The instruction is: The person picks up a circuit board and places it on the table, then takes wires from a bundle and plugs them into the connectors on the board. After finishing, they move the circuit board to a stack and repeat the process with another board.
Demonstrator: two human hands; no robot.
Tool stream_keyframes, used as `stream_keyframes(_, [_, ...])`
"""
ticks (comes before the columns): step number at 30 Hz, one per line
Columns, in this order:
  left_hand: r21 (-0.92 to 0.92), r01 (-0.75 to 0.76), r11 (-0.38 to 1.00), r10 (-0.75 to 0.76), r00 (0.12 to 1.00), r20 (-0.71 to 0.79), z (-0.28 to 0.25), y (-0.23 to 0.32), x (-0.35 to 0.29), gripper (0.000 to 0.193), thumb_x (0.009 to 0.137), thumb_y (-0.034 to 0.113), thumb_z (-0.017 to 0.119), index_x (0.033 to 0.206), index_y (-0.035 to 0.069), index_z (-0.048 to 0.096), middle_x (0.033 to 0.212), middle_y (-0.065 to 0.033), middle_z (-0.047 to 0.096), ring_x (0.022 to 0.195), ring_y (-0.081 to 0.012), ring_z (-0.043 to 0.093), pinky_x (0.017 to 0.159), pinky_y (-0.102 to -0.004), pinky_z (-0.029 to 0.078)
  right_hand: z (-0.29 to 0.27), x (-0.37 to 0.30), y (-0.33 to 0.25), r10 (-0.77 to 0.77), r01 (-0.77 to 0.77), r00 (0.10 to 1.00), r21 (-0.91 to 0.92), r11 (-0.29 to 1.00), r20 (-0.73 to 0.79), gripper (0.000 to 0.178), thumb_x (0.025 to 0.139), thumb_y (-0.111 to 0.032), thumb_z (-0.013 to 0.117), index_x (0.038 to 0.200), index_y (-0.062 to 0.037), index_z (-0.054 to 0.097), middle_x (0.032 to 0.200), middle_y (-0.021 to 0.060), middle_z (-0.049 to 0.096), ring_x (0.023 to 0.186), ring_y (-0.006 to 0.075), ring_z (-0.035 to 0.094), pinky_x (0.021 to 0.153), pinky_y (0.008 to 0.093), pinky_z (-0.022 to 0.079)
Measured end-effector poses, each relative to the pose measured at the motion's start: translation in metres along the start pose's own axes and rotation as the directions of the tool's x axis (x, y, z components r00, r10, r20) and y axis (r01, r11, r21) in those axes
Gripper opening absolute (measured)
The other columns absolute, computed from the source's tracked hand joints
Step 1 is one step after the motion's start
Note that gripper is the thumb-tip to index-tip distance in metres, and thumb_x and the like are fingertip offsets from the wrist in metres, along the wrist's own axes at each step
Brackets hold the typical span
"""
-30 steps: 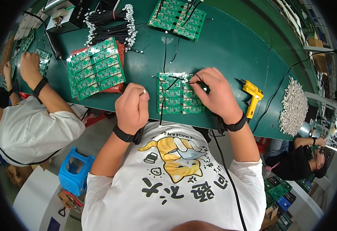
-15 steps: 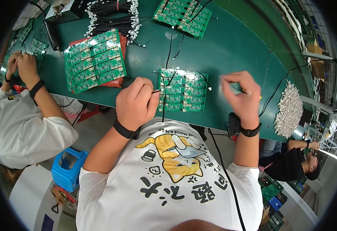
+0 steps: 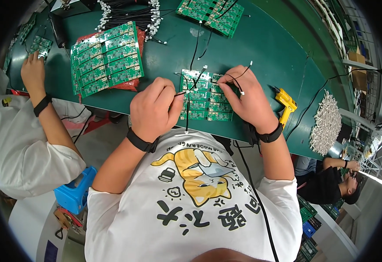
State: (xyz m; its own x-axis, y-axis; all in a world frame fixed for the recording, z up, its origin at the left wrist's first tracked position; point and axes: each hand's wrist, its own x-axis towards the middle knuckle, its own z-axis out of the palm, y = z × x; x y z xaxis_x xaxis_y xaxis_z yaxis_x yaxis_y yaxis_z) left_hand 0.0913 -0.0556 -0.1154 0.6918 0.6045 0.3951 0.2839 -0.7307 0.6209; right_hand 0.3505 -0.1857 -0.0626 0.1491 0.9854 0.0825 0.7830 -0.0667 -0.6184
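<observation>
A green circuit board panel [image 3: 195, 108] lies on the table in front of me, with black cables with white connectors on and across it. At its left edge, my left hand [image 3: 154, 109] is closed in a pinch on a short black cable [image 3: 180, 94], whose white end lies over the board. My right hand [image 3: 250, 98] reaches over the board's upper right, thumb and forefinger pinched together at its surface. Another black cable [image 3: 236, 78] with white connectors runs from those fingertips across the back of the fingers. The fingers hide exactly where it is gripped.
To the left, stacked green panels [image 3: 108, 59] rest on red wrap, with bundled black cables [image 3: 130, 22] behind. Another panel [image 3: 213, 15] is at the back. On the right lie a yellow pistol-shaped tool [image 3: 285, 105] and a pile of small white parts [image 3: 326, 124]. A co-worker's hand [image 3: 33, 74] works at far left.
My right hand has moved left from beside the board onto its upper right and pinched there, uncovering the yellow tool. The right-hand cable now lies over my fingers. My left hand stays nearly in place.
</observation>
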Motion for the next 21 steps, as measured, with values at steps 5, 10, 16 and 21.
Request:
stream_keyframes(5, [0.032,0.033,0.999,-0.033,0.999,0.010,0.0012,0.0019,0.0003,0.027,0.094,0.014,0.086,0.085,0.009,0.061,0.102,-0.0036,0.068,0.070,-0.0264,0.067,0.060,-0.0423,0.051,0.0060,-0.0022,0.0012,-0.061,0.059,0.998,-0.061,0.996,-0.028,0.018,0.100,0.002,0.085,0.115,-0.0036,0.077,0.113,0.0096,0.072,0.104,0.0330,0.071,0.090,0.0430,0.059])
stream_keyframes(10, [0.048,0.043,0.998,-0.044,0.999,0.010,0.0016,0.0044,-0.0004,0.029,0.092,0.014,0.087,0.083,0.010,0.059,0.101,-0.0025,0.068,0.070,-0.0255,0.067,0.059,-0.0422,0.051,0.0075,-0.0050,0.0006,-0.085,0.081,0.996,-0.137,0.987,-0.023,0.019,0.098,0.001,0.086,0.114,-0.0044,0.077,0.113,0.0101,0.073,0.104,0.0345,0.072,0.090,0.0441,0.060])
stream_keyframes(16, [0.054,0.035,0.998,-0.035,0.999,-0.003,0.0034,0.0041,0.0019,0.029,0.092,0.014,0.087,0.082,0.011,0.060,0.102,-0.0020,0.068,0.070,-0.0250,0.067,0.059,-0.0418,0.051,0.0057,-0.0059,0.0025,-0.098,0.092,0.994,-0.137,0.986,-0.037,0.020,0.097,0.002,0.087,0.113,-0.0043,0.077,0.113,0.0101,0.073,0.103,0.0350,0.072,0.089,0.0444,0.060])
stream_keyframes(21, [0.064,0.041,0.997,-0.041,0.999,0.000,0.0028,0.0057,0.0020,0.029,0.091,0.015,0.088,0.083,0.011,0.060,0.102,-0.0018,0.067,0.070,-0.0245,0.067,0.059,-0.0413,0.051,0.0070,-0.0037,0.0042,-0.100,0.095,0.994,-0.108,0.990,-0.041,0.020,0.097,0.002,0.087,0.113,-0.0035,0.077,0.112,0.0108,0.073,0.103,0.0353,0.072,0.089,0.0439,0.060])
